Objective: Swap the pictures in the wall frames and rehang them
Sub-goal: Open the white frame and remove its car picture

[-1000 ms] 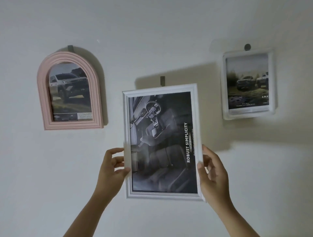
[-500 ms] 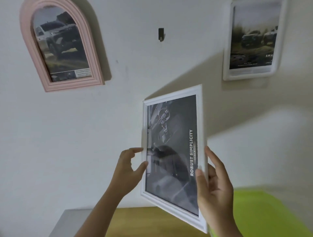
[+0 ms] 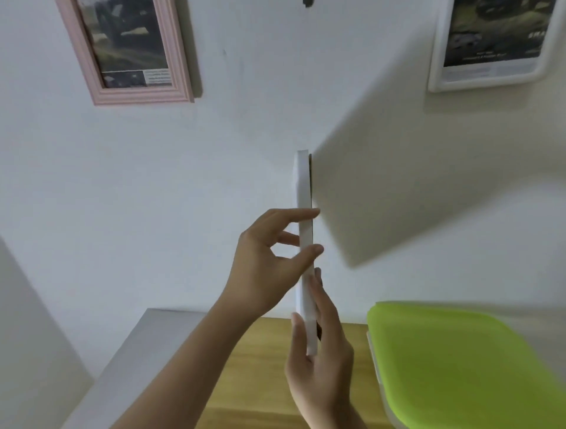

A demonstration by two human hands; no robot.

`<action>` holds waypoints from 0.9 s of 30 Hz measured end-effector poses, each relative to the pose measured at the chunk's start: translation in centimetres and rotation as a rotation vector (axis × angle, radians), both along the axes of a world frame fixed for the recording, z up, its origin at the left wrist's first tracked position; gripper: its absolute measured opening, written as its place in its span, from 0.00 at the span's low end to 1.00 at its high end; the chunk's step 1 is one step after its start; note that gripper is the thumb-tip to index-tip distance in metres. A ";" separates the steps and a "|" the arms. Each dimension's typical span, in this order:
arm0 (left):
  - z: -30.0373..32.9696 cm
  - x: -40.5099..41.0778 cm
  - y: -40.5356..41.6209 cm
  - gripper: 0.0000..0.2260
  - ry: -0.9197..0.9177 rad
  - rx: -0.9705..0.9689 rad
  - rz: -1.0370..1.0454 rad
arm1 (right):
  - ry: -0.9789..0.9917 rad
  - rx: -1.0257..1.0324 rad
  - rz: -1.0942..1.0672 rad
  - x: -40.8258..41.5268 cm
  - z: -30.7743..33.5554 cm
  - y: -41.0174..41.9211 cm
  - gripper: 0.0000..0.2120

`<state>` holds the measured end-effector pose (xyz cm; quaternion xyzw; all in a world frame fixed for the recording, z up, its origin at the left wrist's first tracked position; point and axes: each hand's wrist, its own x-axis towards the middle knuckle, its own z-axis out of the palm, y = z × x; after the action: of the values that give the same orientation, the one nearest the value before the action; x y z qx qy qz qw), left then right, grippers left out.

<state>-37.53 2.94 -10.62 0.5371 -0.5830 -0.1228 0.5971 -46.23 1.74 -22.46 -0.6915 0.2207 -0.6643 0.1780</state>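
Nearest the camera, the right hand (image 3: 321,361) grips the lower end of a white frame (image 3: 304,214), thumb on its near edge and fingers wrapped behind it. Just above, the left hand (image 3: 269,260) pinches the same frame between thumb and forefinger. The frame is held off the wall, turned edge-on to the camera — only its thin white side shows, and its picture is hidden. Below the hands lies a wooden tabletop (image 3: 260,367), with a green lid (image 3: 459,361) on a pale container to the right, blurred and cut off at the picture's edge. On the wall (image 3: 183,183) behind, a pink frame (image 3: 128,55) hangs at upper left and a white-bordered frame (image 3: 496,43) at upper right — both cropped at the top, their pictures dim. A dark hook (image 3: 307,3) shows at the top edge between them.
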 end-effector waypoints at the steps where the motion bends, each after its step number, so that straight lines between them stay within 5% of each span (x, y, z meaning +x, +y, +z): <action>1: -0.2 0.1 0.2 0.18 0.007 0.003 0.038 | 0.009 0.003 0.016 0.0 -0.3 -0.1 0.27; 7: -2.5 1.7 1.5 0.19 0.163 0.021 0.218 | 0.046 0.153 0.263 -1.3 -2.8 -1.2 0.21; 11: -5.6 4.4 2.7 0.20 0.312 0.078 0.270 | 0.091 0.471 0.080 -2.9 -6.3 -4.7 0.19; 15: -9.1 6.7 3.9 0.20 0.511 0.149 0.192 | 0.090 0.858 0.333 -4.3 -10.2 -6.0 0.20; 18: -12.5 8.3 4.1 0.18 0.596 0.218 0.179 | 0.091 0.910 0.307 -4.8 -12.5 -4.8 0.22; 27: -25.9 8.5 5.6 0.19 0.445 0.604 0.260 | 0.194 1.028 0.064 -6.2 -19.7 -1.7 0.22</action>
<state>-29.03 8.59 -36.51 0.7182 -0.3041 -0.3258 0.5344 -52.45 0.00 -42.17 -0.5796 0.5124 -0.3976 0.4933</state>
